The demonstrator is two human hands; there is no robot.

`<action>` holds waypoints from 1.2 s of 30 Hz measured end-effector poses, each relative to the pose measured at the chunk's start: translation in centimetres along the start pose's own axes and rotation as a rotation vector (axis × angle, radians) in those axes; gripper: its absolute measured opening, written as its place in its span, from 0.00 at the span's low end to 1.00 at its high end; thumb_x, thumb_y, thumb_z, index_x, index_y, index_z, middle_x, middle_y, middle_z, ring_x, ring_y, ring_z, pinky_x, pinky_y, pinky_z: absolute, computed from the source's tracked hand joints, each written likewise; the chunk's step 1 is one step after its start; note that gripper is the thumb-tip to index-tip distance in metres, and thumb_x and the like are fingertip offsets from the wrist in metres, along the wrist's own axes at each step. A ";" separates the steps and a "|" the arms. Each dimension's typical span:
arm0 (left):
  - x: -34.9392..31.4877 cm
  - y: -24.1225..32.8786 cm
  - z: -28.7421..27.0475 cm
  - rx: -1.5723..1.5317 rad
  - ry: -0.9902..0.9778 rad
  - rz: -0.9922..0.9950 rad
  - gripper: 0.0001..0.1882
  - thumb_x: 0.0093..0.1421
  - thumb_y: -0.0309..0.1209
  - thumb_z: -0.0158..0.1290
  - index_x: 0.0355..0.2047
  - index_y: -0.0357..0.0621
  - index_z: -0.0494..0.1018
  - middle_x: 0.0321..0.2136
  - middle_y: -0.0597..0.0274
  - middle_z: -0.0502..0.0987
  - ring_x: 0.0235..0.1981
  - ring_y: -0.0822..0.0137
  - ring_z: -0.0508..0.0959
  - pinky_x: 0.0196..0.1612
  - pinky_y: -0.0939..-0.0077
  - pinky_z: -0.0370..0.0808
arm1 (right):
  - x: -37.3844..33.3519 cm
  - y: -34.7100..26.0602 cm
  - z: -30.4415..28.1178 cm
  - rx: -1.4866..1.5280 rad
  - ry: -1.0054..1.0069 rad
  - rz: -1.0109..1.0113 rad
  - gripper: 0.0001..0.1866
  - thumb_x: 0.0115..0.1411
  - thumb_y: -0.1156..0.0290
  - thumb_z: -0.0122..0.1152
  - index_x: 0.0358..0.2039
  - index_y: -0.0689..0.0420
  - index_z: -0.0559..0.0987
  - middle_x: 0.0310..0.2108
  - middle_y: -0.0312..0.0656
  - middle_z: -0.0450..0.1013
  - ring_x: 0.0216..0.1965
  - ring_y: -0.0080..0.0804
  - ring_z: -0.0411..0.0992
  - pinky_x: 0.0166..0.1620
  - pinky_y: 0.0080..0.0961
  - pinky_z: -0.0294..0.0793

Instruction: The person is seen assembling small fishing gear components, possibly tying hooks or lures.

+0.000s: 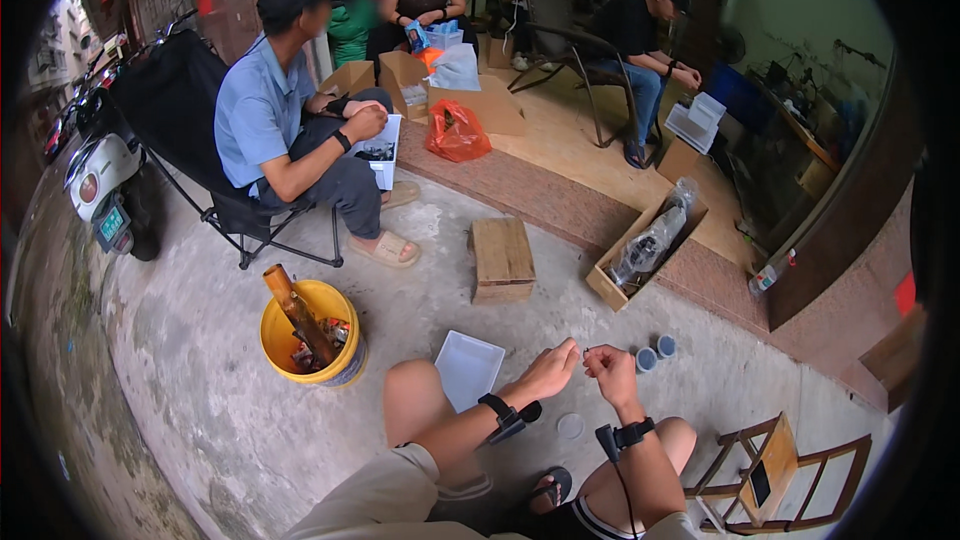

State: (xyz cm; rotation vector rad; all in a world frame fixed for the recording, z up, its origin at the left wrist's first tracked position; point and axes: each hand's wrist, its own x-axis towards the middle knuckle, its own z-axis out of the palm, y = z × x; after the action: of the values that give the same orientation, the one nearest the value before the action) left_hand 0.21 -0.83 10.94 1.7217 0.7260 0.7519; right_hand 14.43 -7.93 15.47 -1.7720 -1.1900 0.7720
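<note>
My left hand [548, 372] and my right hand [611, 374] are raised close together in front of my knees, fingertips almost meeting. Both hands are closed in a pinch. A tiny dark speck shows at the right fingertips, too small to name; whatever the left fingers hold is hidden. Beneath and left of my left hand, a white shallow tray [468, 368] lies on the ground, partly covered by my knee and forearm. Two small round tubs [646, 359] with grey-blue tops stand just right of my right hand. A pale round lid [570, 427] lies on the concrete between my wrists.
A yellow bucket [267, 332] holding a bamboo piece and litter stands left. Ahead are a wooden block [504, 255] and a long cardboard box [605, 285] with plastic-wrapped contents. A small wooden chair [776, 465] bearing a phone is right. Several people sit beyond, one in blue [262, 105].
</note>
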 end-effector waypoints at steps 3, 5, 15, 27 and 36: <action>-0.4 0.4 -0.6 0.041 -0.064 0.023 0.13 0.67 0.37 0.37 0.35 0.38 0.63 0.28 0.39 0.73 0.34 0.37 0.72 0.34 0.55 0.68 | 0.3 0.1 -0.8 -0.035 -0.093 -0.029 0.07 0.56 0.75 0.58 0.30 0.66 0.77 0.22 0.40 0.75 0.25 0.22 0.75 0.29 0.20 0.74; -0.7 0.7 -0.6 0.053 -0.147 0.019 0.13 0.67 0.36 0.36 0.37 0.38 0.61 0.27 0.37 0.72 0.34 0.36 0.72 0.33 0.54 0.68 | 0.3 0.3 -1.2 0.014 -0.178 0.002 0.05 0.56 0.76 0.57 0.30 0.66 0.75 0.23 0.40 0.75 0.24 0.22 0.75 0.29 0.20 0.74; -2.1 1.7 0.2 0.061 -0.225 0.077 0.12 0.67 0.35 0.36 0.38 0.38 0.61 0.24 0.41 0.71 0.29 0.40 0.73 0.32 0.58 0.67 | -1.4 -0.7 -2.4 0.028 -0.305 0.027 0.03 0.52 0.79 0.59 0.29 0.63 0.76 0.22 0.36 0.73 0.23 0.21 0.70 0.27 0.19 0.70; -2.4 6.3 -0.1 -0.046 -0.215 -0.089 0.15 0.68 0.39 0.36 0.36 0.40 0.65 0.18 0.65 0.65 0.20 0.73 0.64 0.25 0.75 0.63 | -2.5 -3.3 -4.6 0.328 -0.349 -0.062 0.07 0.51 0.80 0.59 0.32 0.63 0.75 0.24 0.36 0.74 0.25 0.19 0.71 0.30 0.19 0.71; -4.0 6.2 -0.5 -0.762 -0.094 -0.395 0.11 0.69 0.39 0.38 0.32 0.47 0.61 0.15 0.75 0.53 0.14 0.80 0.52 0.18 0.83 0.50 | -2.2 -3.9 -3.4 0.343 -0.335 -0.209 0.09 0.53 0.81 0.60 0.36 0.62 0.78 0.27 0.34 0.74 0.27 0.18 0.70 0.34 0.15 0.71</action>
State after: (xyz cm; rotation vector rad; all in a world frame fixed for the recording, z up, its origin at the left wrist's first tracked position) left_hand -2.00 -5.18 16.50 0.8816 0.5820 0.5606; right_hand 14.89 -10.29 20.52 -1.2479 -1.3407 1.1025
